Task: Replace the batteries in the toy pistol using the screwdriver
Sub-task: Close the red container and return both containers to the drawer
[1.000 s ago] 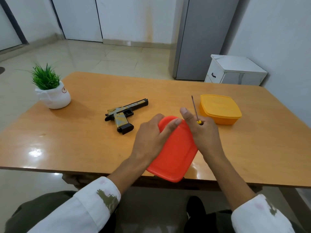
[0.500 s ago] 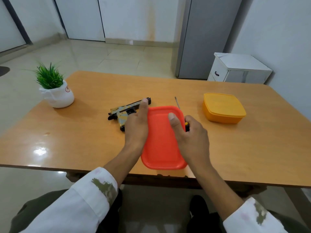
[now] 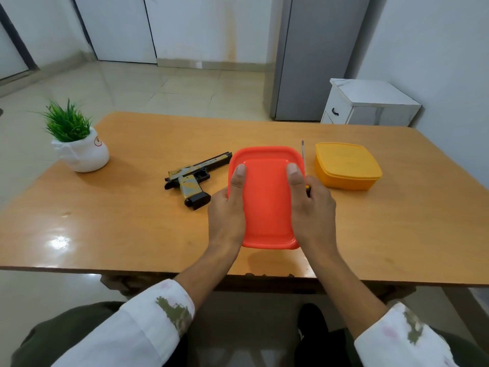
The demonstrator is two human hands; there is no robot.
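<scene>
The toy pistol point(image 3: 195, 178), black with yellow-grey camouflage, lies on its side on the wooden table point(image 3: 119, 221), barrel pointing right. Just right of it I hold a red plastic lid point(image 3: 266, 200) a little above the table. My left hand point(image 3: 227, 210) grips its left edge with the thumb on top. My right hand point(image 3: 312, 210) grips the right edge the same way. Its fingers also hold the screwdriver point(image 3: 303, 154), whose thin metal shaft points away from me beside the lid; the handle is mostly hidden.
A shut yellow plastic box point(image 3: 346, 165) stands right of the lid. A small potted plant point(image 3: 79, 147) stands at the table's far left. Beyond the table are a white cabinet point(image 3: 370, 104) and a grey fridge point(image 3: 317, 62).
The red lid went from tilted near the table's front edge to level and farther from me. My hands moved to its two sides, and the screwdriver moved with the right hand.
</scene>
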